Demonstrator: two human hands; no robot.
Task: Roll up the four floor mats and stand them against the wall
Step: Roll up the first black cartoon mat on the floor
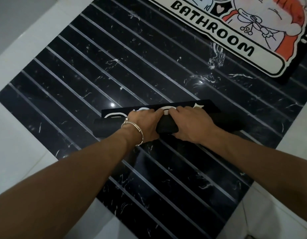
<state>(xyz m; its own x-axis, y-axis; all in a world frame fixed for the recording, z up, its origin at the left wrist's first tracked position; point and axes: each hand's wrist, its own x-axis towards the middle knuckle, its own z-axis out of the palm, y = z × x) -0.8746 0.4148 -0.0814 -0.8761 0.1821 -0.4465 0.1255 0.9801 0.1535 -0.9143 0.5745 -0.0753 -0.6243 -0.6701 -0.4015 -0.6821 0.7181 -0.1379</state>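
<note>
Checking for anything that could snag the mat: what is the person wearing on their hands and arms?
Both forearms are bare, no sleeves in view, no gloves. The left hand has thin silver bangles at the wrist, apparently two. The right hand shows no jewellery and no watch.

We see a glossy black marble-look floor (114, 66) with pale veins, a matt black rolled mat (166, 126), and a shiny metal bangle (133, 130).

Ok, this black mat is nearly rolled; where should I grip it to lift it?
Grip the rolled black mat around its thick middle, from above, as the left hand and right hand do now. It lies flat crosswise, with a loose flap on its far side; pin that.
</note>
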